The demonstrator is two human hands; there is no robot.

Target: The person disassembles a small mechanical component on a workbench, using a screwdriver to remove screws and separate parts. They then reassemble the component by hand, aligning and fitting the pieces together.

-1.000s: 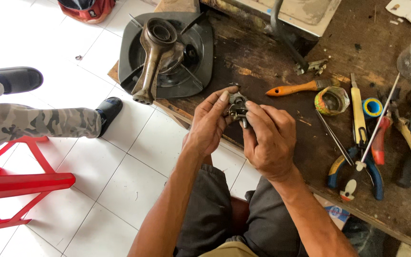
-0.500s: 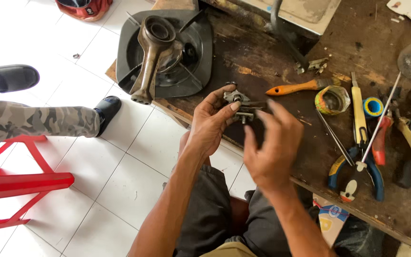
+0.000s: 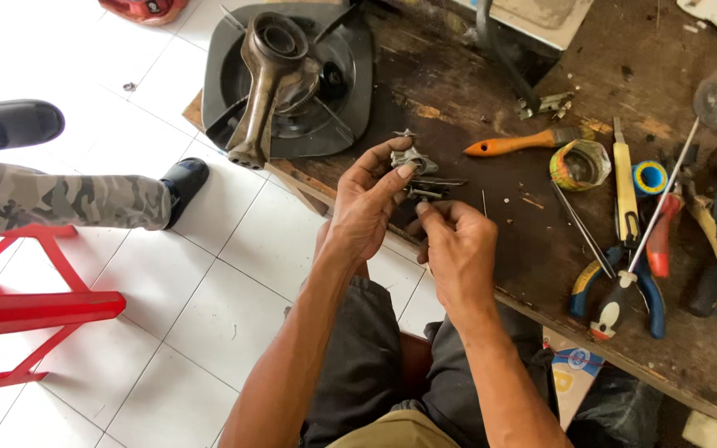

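A small grey metal part (image 3: 412, 159) is pinched between the fingertips of the left hand (image 3: 364, 205) above the surface's (image 3: 491, 249) near edge. A thin dark metal piece (image 3: 426, 192) just beside it is gripped by the right hand (image 3: 456, 249). An orange-handled brush (image 3: 514, 144) lies farther in.

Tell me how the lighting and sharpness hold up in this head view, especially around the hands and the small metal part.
Head view: even daylight, soft shadows; the white floor tiles look nearly blown out at upper left. The left hand, right hand and small metal part are fairly sharp, though the part's fine detail is lost against the dark workbench.
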